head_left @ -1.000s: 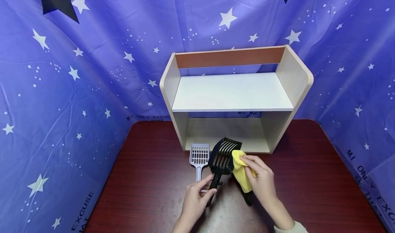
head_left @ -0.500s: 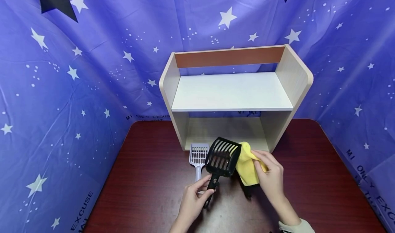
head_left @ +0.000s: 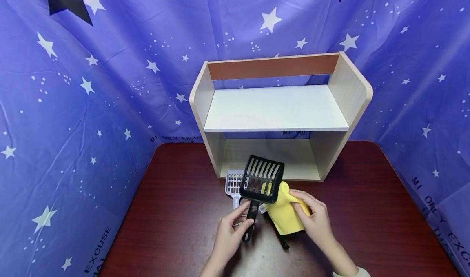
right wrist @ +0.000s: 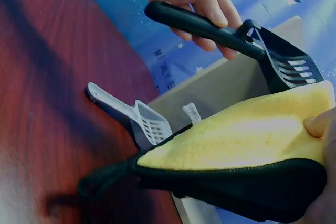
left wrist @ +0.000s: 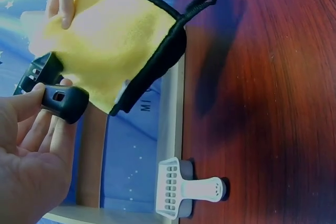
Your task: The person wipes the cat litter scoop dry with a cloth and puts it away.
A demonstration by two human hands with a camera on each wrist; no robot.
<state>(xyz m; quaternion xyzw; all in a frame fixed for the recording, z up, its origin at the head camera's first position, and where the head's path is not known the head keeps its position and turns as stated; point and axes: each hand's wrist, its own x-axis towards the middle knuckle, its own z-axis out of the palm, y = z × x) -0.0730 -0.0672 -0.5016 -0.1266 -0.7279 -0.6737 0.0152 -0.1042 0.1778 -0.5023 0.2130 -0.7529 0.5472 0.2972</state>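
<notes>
My left hand (head_left: 228, 235) pinches the handle of a black slotted litter scoop (head_left: 253, 171), whose head is raised above the table. A yellow cloth with a dark edge and a hanging loop (left wrist: 123, 30) is gripped between thumb and fingers of my right hand (head_left: 315, 216). In the head view the cloth lies against the scoop's lower right side, and yellow shows through some slots. A grey litter scoop (head_left: 233, 183) lies on the table behind and left of the black one, partly covered by it; neither hand holds it.
A two-tier wooden shelf (head_left: 276, 109) stands at the back of the dark red table (head_left: 176, 211). The grey scoop lies by its front left corner. Blue star-patterned curtains (head_left: 110, 105) surround the table at the back and sides.
The black scoop has turned so its slotted face shows squarely, and rises slightly. My right hand with the cloth moved right, then came back left and lower against the scoop.
</notes>
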